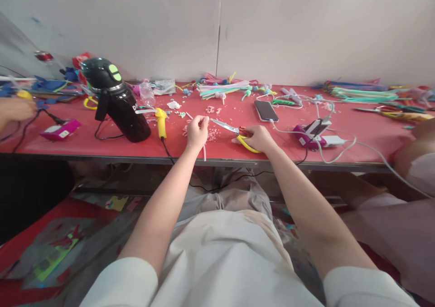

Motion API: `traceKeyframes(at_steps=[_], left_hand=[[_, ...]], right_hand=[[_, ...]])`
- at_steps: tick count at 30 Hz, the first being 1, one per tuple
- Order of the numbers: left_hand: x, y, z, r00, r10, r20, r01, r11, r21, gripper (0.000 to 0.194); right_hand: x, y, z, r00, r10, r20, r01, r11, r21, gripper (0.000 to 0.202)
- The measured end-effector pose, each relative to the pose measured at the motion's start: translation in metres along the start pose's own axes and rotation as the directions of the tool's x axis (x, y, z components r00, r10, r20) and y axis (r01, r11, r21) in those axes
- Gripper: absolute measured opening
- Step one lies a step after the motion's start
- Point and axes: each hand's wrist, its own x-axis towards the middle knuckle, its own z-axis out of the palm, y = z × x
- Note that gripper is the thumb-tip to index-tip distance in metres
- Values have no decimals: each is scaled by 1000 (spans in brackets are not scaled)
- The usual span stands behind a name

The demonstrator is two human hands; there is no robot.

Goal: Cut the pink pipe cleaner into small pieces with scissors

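Observation:
My left hand [197, 133] pinches a thin pale pink pipe cleaner [204, 153], whose lower end hangs toward the table's front edge. In my right hand [257, 138] are scissors [224, 125] with yellow handles. Their blades point left, and the tips reach close to the fingers of my left hand. Whether the blades touch the pipe cleaner I cannot tell. Small pink clippings [213, 135] lie scattered on the red tabletop [183, 149] between and under my hands. Left of my left hand stands a yellow glue gun [161, 124].
A black bottle [124, 112] leans at left. Behind my hands lie pastel pipe cleaners [222, 89]. A phone [266, 111] and a purple power strip [304, 136] with cables are at right. Another person's hand [15, 111] is at far left; someone else sits at right.

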Motion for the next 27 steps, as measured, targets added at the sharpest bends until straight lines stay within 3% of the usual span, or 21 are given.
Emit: traceKeyframes(at_steps=[27], left_hand=[[1, -4, 0, 1000, 4, 6, -4, 1000, 2, 27]], right_hand=[[0, 2, 1, 1000, -8, -7, 8, 1000, -29, 75]])
